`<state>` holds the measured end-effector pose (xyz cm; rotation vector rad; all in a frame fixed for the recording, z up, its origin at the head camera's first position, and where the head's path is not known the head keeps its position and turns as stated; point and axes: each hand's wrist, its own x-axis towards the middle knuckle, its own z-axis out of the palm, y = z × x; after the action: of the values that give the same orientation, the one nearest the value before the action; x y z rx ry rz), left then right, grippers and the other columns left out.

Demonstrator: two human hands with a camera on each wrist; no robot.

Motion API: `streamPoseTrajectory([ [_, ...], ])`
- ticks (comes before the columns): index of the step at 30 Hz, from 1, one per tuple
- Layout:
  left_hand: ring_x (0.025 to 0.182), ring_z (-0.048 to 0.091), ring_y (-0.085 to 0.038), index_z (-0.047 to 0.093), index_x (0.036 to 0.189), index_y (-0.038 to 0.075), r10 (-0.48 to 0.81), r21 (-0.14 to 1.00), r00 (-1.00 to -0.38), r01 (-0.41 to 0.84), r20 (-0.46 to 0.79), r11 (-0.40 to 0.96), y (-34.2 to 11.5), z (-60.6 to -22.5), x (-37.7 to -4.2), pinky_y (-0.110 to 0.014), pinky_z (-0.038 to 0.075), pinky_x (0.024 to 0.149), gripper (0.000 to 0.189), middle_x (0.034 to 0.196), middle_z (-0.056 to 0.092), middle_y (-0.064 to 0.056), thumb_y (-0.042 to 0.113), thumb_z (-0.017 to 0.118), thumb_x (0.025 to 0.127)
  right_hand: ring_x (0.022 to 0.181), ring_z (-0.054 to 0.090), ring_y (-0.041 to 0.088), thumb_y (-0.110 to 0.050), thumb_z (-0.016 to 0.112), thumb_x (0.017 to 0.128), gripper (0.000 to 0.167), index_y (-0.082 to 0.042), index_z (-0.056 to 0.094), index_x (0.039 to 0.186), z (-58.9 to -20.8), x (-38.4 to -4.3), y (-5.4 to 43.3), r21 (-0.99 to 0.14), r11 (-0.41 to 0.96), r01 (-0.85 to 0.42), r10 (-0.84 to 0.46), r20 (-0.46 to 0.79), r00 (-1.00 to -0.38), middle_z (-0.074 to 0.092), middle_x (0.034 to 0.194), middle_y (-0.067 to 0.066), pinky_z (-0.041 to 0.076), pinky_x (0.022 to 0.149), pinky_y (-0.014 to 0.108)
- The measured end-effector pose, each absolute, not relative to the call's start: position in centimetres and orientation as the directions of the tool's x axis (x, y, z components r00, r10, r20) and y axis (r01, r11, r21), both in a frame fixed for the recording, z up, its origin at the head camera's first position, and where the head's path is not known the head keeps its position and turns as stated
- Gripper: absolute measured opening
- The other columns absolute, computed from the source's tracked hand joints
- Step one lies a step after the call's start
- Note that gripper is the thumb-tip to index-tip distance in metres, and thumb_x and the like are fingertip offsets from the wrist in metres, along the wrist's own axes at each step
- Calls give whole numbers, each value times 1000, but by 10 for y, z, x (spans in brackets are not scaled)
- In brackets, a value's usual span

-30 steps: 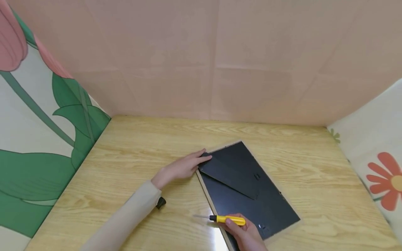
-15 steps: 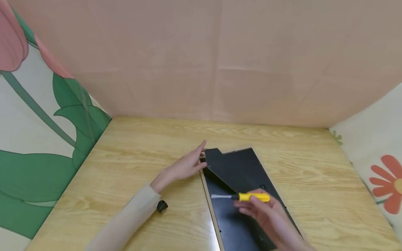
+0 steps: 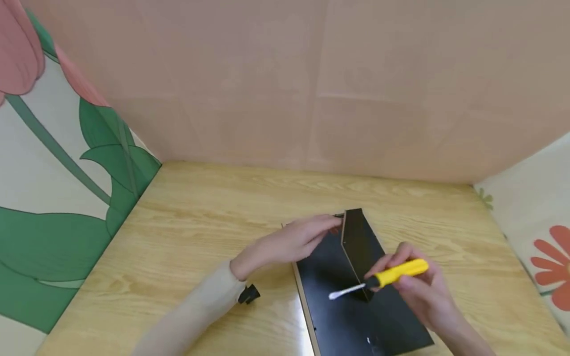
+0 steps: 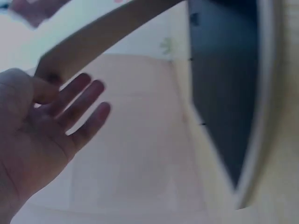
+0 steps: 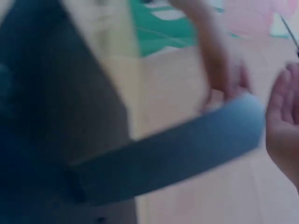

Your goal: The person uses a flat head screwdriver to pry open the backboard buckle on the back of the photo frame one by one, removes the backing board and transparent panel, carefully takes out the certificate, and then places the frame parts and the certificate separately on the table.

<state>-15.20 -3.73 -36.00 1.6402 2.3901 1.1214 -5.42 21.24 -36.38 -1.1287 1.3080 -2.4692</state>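
Observation:
A picture frame (image 3: pixel 327 306) lies on the table with its black back upward and a pale wooden edge. Its black stand leg (image 3: pixel 355 237) is swung up from the backing. My left hand (image 3: pixel 294 241) pinches the leg's free end; in the left wrist view the thumb lies on the leg (image 4: pixel 93 42) and the other fingers spread beyond it. Over the frame's right side, my right hand (image 3: pixel 429 296) grips a screwdriver (image 3: pixel 403 272) by its yellow handle, its metal tip pointing left, above the backing. In the right wrist view the raised leg (image 5: pixel 177 149) stretches toward the left hand (image 5: pixel 222 70).
A small black object (image 3: pixel 248 294) shows beside the left sleeve (image 3: pixel 200 306). The wood-grain table (image 3: pixel 213 198) meets a pink cloth backdrop (image 3: pixel 249 99) at the back. Flower-patterned panels stand left (image 3: pixel 62 247) and right (image 3: pixel 525 198).
My left hand has moved right, swinging the stand leg up from lying flat on the backing. My right hand has moved up and right with the screwdriver, whose tip now slants downward.

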Motion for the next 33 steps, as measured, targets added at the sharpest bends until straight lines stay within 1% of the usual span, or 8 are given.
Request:
streamPoseTrajectory([
  [5, 130, 45, -20, 49, 137, 0, 891, 520, -386, 826, 237, 219, -37, -334, -155, -21, 31, 107, 40, 140, 50, -13, -5, 40, 99, 90, 67, 31, 18, 46, 93, 24, 5, 49, 112, -390, -22, 186, -951, -136, -277, -443, 308, -842, 64, 113, 21, 58, 70, 40],
  [8, 132, 42, -20, 49, 138, 1, 909, 494, -375, 834, 183, 245, -36, -323, -154, -21, 30, 108, 40, 141, 48, -12, -2, 41, 100, 90, 67, 33, 5, 52, 96, 19, 3, 48, 114, -403, -10, 159, -979, 16, -201, -381, 180, -907, 63, 114, 20, 57, 69, 42],
  [14, 134, 40, -18, 48, 140, 4, 912, 424, -394, 850, 115, 314, -37, -311, -151, -23, 28, 110, 39, 143, 46, -9, 3, 43, 101, 90, 68, 31, -8, 56, 98, 27, 7, 42, 115, -418, -43, 106, -984, -142, 104, -243, -67, -968, 63, 108, 28, 56, 79, 42],
  [18, 136, 35, -17, 48, 142, 7, 912, 381, -403, 857, 73, 348, -35, -305, -148, -25, 25, 112, 40, 146, 43, -6, 5, 39, 103, 87, 68, 23, -11, 55, 99, 24, 2, 47, 118, -424, -75, 89, -928, -282, 244, -118, -218, -969, 67, 98, 17, 55, 82, 38],
  [22, 136, 35, -18, 47, 143, 9, 911, 381, -408, 854, 67, 354, -33, -307, -151, -28, 25, 112, 41, 147, 41, -6, 4, 40, 102, 79, 67, 19, -11, 55, 99, 20, 0, 49, 115, -435, -100, 94, -943, -283, 173, 33, -190, -981, 67, 89, 8, 57, 76, 34],
  [25, 137, 34, -19, 44, 145, 11, 892, 423, -440, 832, 109, 359, -42, -312, -154, -32, 25, 113, 43, 148, 41, -6, 9, 44, 103, 75, 67, 17, -9, 54, 99, 25, 4, 43, 117, -439, -107, 110, -977, -195, 84, 138, -113, -984, 65, 96, 14, 57, 72, 31],
  [30, 136, 35, -19, 47, 143, 16, 770, 489, -610, 738, 187, 466, -69, -335, -159, -39, 29, 112, 41, 147, 42, -4, 19, 50, 102, 74, 68, 12, -7, 53, 99, 30, 7, 37, 121, -433, -105, 131, -999, -45, 17, 202, -26, -979, 57, 108, 27, 56, 71, 26],
  [33, 135, 36, -22, 46, 141, 11, 697, 488, -701, 665, 148, 566, -74, -366, -159, -41, 30, 111, 45, 147, 42, -7, 24, 56, 99, 75, 68, 13, -3, 52, 99, 29, 7, 35, 120, -429, -101, 137, -998, 59, -12, 177, 22, -984, 56, 107, 30, 56, 71, 23],
])
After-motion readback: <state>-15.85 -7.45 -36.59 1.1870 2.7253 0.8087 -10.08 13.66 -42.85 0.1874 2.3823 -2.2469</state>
